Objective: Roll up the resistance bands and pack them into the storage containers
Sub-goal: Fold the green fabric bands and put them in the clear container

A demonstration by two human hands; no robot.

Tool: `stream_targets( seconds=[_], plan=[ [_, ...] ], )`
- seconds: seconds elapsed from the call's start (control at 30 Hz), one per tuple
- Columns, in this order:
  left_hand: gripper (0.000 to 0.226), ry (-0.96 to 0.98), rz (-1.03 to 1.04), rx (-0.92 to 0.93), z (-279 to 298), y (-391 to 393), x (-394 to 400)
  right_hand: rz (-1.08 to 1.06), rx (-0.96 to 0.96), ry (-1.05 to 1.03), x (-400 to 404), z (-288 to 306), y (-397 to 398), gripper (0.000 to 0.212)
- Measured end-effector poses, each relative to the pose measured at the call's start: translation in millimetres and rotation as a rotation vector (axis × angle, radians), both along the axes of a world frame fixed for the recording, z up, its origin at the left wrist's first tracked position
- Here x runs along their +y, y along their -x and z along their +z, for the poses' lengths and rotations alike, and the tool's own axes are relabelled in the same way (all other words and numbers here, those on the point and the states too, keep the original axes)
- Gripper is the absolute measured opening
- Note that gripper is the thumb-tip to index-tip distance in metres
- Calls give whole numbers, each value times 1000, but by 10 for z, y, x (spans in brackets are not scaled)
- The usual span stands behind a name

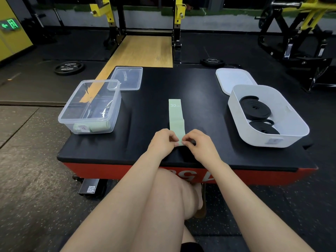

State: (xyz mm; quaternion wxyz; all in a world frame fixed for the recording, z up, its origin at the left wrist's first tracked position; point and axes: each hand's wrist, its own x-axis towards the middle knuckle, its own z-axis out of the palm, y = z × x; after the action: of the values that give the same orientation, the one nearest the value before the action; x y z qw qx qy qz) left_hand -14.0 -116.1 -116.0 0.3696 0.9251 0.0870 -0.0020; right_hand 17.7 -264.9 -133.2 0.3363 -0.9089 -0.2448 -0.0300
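A pale green resistance band (176,117) marked "30 LB" lies flat and lengthwise on the black padded box top (200,91). My left hand (161,142) and my right hand (199,144) both pinch its near end, where the band is folded over into a small roll. A clear plastic container (91,106) at the left holds rolled pale green bands (99,126) in its near corner. A white container (269,115) at the right holds two coiled black bands (255,108).
The clear lid (126,78) lies behind the clear container, the white lid (234,79) behind the white one. The box has a red side (109,171). Weight plates (68,67), a yellow rack (109,13) and a wooden platform (141,50) stand beyond. My knees are below.
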Motion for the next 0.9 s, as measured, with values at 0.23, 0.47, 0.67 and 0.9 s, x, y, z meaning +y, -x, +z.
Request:
stream_targets(
  seconds=[0.23, 0.47, 0.67, 0.9],
  plan=[
    [11, 52, 55, 26, -16, -19, -14, 10, -64, 38, -24, -77, 16, 18],
    [12, -1, 46, -40, -26, -33, 26, 3, 23, 37, 9, -22, -85, 17],
    [22, -67, -29, -44, -23, -33, 32, -14, 103, 48, 34, 25, -160, 17],
    [15, -34, 22, -43, -30, -75, 15, -34, 102, 79, 63, 27, -194, 19]
  ],
)
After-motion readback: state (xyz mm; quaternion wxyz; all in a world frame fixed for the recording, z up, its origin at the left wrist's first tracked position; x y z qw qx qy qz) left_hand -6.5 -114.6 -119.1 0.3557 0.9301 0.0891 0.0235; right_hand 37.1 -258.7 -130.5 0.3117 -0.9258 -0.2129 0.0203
